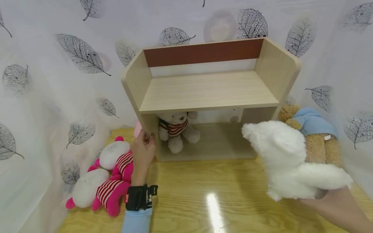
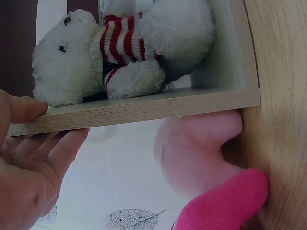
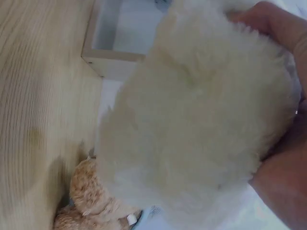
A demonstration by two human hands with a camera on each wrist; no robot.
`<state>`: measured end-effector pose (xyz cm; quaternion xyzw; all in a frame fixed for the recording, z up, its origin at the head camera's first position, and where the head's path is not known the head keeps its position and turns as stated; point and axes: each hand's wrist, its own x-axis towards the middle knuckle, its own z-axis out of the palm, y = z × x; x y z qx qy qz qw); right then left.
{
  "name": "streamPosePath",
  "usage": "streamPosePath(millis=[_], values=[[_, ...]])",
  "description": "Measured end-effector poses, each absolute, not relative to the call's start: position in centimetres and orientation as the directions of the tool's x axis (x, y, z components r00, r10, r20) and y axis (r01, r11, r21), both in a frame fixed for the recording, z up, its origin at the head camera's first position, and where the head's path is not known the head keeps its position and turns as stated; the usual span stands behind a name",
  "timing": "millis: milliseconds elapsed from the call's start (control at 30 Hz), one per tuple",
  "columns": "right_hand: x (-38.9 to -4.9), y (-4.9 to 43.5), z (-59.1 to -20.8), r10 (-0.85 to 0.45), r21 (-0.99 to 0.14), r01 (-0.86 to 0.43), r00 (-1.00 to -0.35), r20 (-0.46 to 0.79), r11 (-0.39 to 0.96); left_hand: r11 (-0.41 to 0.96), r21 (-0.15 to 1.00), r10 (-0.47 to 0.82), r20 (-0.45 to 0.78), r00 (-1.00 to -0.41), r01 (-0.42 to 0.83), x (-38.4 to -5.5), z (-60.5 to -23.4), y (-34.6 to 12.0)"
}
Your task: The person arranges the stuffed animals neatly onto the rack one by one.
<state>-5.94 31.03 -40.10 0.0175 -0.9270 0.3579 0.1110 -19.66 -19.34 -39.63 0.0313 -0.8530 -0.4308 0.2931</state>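
Observation:
My left hand (image 1: 142, 152) grips the left side panel of a small wooden shelf (image 1: 209, 92). In the left wrist view the thumb lies on the inner face of that panel (image 2: 144, 109) and the fingers on the outer face. Just inside, on the lower level, sits a white teddy bear (image 1: 176, 129) in a red-and-white striped sweater, its head partly hidden by the upper board. My right hand (image 1: 335, 202) holds a fluffy white plush animal (image 1: 288, 158) by its underside, in front of the shelf's right end. Its fur fills most of the right wrist view and hides some fingers.
Two pink-and-white plush toys (image 1: 87, 187) (image 1: 115, 155) in striped tops lie left of the shelf. A light pink plush (image 2: 196, 148) stands behind them against the panel. At right is a brown teddy bear (image 1: 316, 149) in blue. Leaf-patterned curtain (image 1: 81, 51) hangs behind the wooden table (image 1: 180, 194).

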Motion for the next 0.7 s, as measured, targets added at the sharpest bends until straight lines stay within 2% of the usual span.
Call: streamPosePath(millis=[100, 200, 233, 333, 400, 500, 700], values=[[-6.9, 29.3, -40.6, -0.088, -0.52, -0.335, -0.893, 0.442, 0.786, 0.639, 0.743, -0.307, 0.484, -0.82, 0.199, -19.8, -39.9, -19.4], [-8.1, 27.7, -41.2, -0.286, -0.235, -0.543, -0.705, 0.649, 0.806, 0.655, 0.729, -0.31, 0.499, -0.809, 0.198, -19.9, -40.1, -19.5], [-8.5, 27.3, -41.4, -0.347, -0.13, -0.571, -0.648, 0.679, 0.811, 0.661, 0.724, -0.311, 0.505, -0.805, 0.198, -19.9, -40.1, -19.5], [-9.8, 26.1, -41.9, -0.503, 0.097, -0.617, -0.53, 0.683, 0.781, 0.669, 0.716, -0.312, 0.514, -0.799, 0.2, -19.9, -40.1, -19.5], [-10.6, 25.8, -42.4, -0.558, 0.163, -0.634, -0.495, 0.666, 0.756, 0.67, 0.714, -0.309, 0.519, -0.797, 0.206, -19.9, -40.0, -19.5], [-11.7, 25.9, -43.4, -0.606, 0.207, -0.648, -0.483, 0.632, 0.733, 0.661, 0.719, -0.303, 0.517, -0.8, 0.214, -19.9, -39.9, -19.5], [-13.0, 26.6, -45.1, -0.628, 0.22, -0.634, -0.539, 0.562, 0.741, 0.615, 0.764, -0.307, 0.459, -0.834, 0.195, -19.8, -39.8, -19.5]])
